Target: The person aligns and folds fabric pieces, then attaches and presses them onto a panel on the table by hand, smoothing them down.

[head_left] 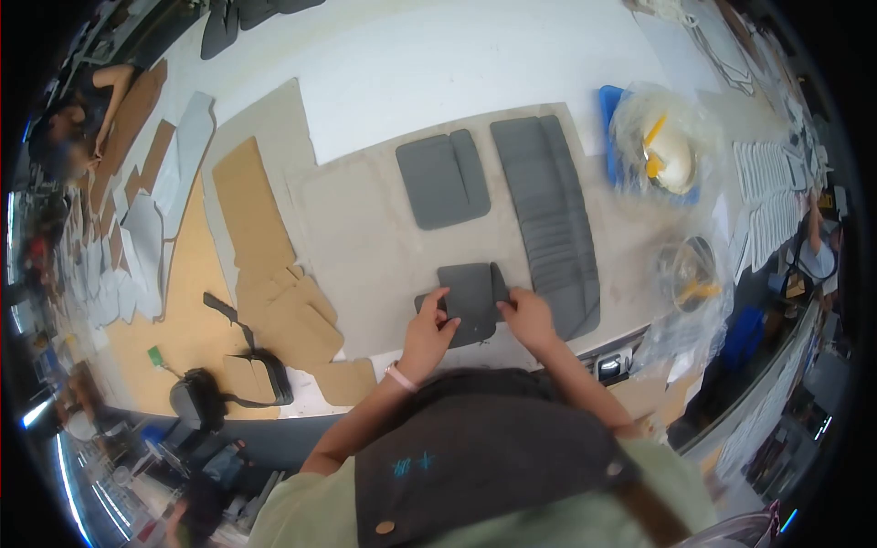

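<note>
A dark grey, leather-like panel [470, 297] lies at the near side of the table, directly in front of me. My left hand [431, 327] is closed on its left edge, thumb and fingers pinching it. At the opposite edge, by a narrow raised flap, my right hand [528, 318] grips the same panel with its fingertips. Another dark grey piece shows partly beneath it. Farther up lies a flat grey panel [443, 180] with rounded corners. To the right stretches an overlapping row of long grey panels [548, 219].
Brown card pieces [254, 205] lie on the left, with a black bag [258, 376] near the front edge. On the right stand a plastic-wrapped bowl of white paste [678, 164] and a clear container [687, 274]. Other people work at both sides.
</note>
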{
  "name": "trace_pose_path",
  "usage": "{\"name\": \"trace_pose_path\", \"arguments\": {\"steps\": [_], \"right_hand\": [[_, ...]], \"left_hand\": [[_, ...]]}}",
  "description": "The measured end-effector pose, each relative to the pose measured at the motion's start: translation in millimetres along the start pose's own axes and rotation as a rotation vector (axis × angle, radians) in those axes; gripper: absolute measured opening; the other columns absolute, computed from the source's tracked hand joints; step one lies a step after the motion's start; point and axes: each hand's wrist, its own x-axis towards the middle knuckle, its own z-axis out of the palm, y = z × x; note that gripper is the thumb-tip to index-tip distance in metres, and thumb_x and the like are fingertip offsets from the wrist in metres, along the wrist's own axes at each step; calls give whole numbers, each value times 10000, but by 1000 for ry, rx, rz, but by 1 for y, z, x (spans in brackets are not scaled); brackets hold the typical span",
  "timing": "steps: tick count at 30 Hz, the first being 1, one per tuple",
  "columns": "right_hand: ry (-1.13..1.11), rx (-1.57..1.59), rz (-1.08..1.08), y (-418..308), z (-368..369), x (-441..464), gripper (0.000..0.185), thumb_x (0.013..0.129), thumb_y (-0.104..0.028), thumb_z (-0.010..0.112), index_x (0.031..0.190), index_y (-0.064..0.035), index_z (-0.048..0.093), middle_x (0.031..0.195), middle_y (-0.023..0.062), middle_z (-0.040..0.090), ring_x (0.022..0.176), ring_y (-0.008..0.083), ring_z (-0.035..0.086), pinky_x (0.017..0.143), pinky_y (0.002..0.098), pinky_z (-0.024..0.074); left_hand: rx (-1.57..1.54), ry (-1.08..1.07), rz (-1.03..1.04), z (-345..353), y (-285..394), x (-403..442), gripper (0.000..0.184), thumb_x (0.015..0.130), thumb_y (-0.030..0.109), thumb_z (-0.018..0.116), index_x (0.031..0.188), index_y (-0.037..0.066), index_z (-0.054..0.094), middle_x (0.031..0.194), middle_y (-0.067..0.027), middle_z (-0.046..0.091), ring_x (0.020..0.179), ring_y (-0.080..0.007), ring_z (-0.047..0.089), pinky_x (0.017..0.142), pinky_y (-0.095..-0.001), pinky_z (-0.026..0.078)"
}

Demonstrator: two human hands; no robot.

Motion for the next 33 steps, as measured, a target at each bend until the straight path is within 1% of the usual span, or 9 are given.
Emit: {"name": "trace_pose_path", "arguments": {"steps": [2,5,6,12,15,18,21,30,33], "right_hand": [[-5,148,-17,0,-14,9,229,804,-156,669,694,-24,517,612,110,555,586,300,546,562,369,430],[-122,553,139,-11,-37,36,288,809,-164,673,682,-5,470,566,73,482,541,158,486,512,335,379],[-103,591,118,-20,-44,46,308,818,-153,673,678,-1,445,562,45,433,544,96,407,503,298,356],[128,493,-10,-34,-30,119,241,808,-161,682,710,1,532,575,74,482,533,149,427,523,311,372],[188,463,12,-35,-18,137,217,801,-183,687,747,0,586,600,107,542,546,209,491,548,334,401],[153,281,78,-34,-15,147,238,801,-215,683,761,6,605,640,135,592,591,270,561,576,365,431],[164,228,95,-33,-11,147,260,799,-238,678,762,9,606,660,151,606,633,315,589,596,390,447],[268,246,76,-27,2,139,206,836,-201,641,811,-2,590,713,147,619,659,313,590,615,383,451],[294,241,83,-27,5,138,187,841,-178,635,796,-7,575,700,143,608,651,312,584,613,382,450]], "left_hand": [[67,14,64,-11,12,2,407,811,70,660,1199,69,542,819,-116,601,670,-216,596,634,-300,490],[113,100,236,-30,28,18,288,831,55,630,1118,61,607,829,-112,613,666,-213,589,628,-305,485],[108,141,285,-36,36,25,261,835,50,624,1096,60,622,834,-112,616,667,-211,588,629,-304,484],[125,310,391,-44,41,82,229,845,47,603,1072,65,628,791,-98,587,669,-206,570,611,-303,467],[141,343,366,-38,31,101,230,851,66,599,1079,70,630,797,-95,589,676,-208,570,616,-309,465],[192,332,299,-35,21,112,234,853,100,604,1084,77,634,806,-94,593,677,-209,570,618,-315,467],[218,334,286,-32,15,114,236,852,129,613,1081,81,641,817,-96,600,672,-207,570,621,-318,468],[217,332,360,-32,10,113,196,843,137,626,1020,66,666,781,-77,610,635,-187,568,592,-299,466],[215,360,432,-31,4,115,192,832,117,647,1015,72,682,713,-47,572,577,-131,530,540,-261,437]]}}
